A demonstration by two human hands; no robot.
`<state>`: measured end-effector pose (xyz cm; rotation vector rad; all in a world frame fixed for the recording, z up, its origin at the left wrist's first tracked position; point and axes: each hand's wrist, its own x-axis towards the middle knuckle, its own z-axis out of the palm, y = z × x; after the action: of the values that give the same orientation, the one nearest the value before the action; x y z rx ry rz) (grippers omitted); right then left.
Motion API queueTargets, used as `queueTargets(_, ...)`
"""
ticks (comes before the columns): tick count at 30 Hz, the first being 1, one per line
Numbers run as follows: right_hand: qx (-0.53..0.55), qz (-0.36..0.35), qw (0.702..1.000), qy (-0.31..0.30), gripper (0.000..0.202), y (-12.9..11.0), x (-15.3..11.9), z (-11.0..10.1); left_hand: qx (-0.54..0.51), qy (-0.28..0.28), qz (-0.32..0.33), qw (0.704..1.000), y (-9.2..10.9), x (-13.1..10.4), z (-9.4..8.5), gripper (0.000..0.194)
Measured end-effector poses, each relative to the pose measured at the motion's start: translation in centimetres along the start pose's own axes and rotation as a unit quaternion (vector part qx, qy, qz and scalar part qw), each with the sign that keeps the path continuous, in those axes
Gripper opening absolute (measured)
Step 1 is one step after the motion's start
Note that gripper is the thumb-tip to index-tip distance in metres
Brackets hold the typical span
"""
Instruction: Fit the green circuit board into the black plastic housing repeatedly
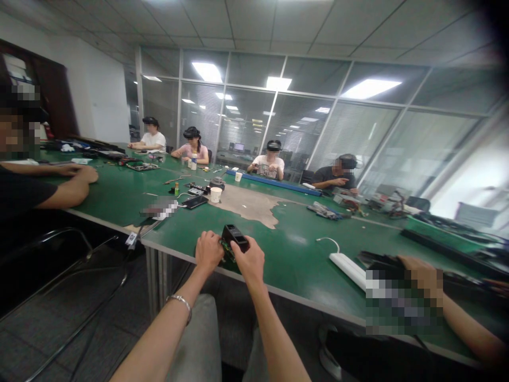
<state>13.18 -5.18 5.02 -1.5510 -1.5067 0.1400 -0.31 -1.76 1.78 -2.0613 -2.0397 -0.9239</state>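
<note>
A small black box-shaped device (235, 237) is held just above the near edge of the green table (294, 265). My right hand (250, 259) is closed round its right side, with the thumb on its front. At its left side my left hand (209, 250) has its fingers curled together, close to some green and yellowish parts (227, 250) under the device. What the left fingers grip is too small to make out. A bracelet is on my left wrist.
Beyond my hands stand a paper cup (215, 194) and a dark phone-like slab (195, 201). A white power strip (348, 269) lies to the right, near another person's hand (423, 276). Another person's arms (75, 183) rest at left. Several people sit across the table.
</note>
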Motion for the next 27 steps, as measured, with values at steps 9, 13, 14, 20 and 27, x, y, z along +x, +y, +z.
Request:
queueTargets(9,-0.041,-0.037,0.997,-0.046,0.036,0.8,-0.2,0.1,-0.028,0.051,-0.041,0.997,-0.1,-0.1,0.2,0.029)
queueTargets(13,-0.087,-0.04,0.993,-0.07,0.044,1.8,-0.8,0.9,-0.042,0.057,-0.047,0.996,0.0,-0.2,0.2,0.03)
queueTargets(14,-0.096,-0.043,0.992,-0.075,0.049,2.1,-1.0,1.1,-0.043,0.054,-0.047,0.997,-0.1,-0.2,0.2,0.03)
queueTargets(20,-0.075,-0.082,0.992,-0.053,0.059,3.0,-1.3,2.2,-0.047,0.047,-0.045,0.997,-0.3,-0.3,0.2,0.028)
queueTargets(27,-0.004,-0.017,1.0,-0.007,0.051,3.2,-2.3,2.6,-0.056,0.05,-0.022,0.997,-0.3,-0.4,0.3,0.027)
